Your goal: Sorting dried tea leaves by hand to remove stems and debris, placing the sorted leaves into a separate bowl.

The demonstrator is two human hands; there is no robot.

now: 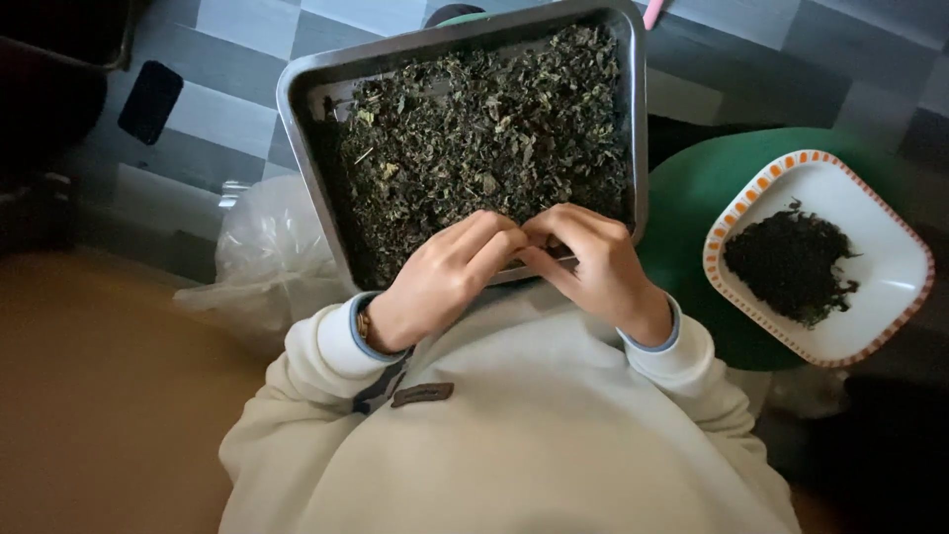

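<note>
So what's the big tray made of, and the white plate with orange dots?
The tray looks like metal, likely steel: grey, thin, rolled rim with a dull shine. The plate looks like glazed ceramic, or maybe melamine: smooth, glossy white, with a painted orange edge pattern.

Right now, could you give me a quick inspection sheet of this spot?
Surface: grey checked floor; green stool at the right.
Job's things: metal tray of dried leaves; white plate with a dark leaf pile.
Clutter: clear bag; black flat thing.
Fingers: left hand and right hand curled together at the tray's near edge; what they pinch is hidden.
Cables: nothing seen.
Surroundings: dim, cream sweater.
</note>
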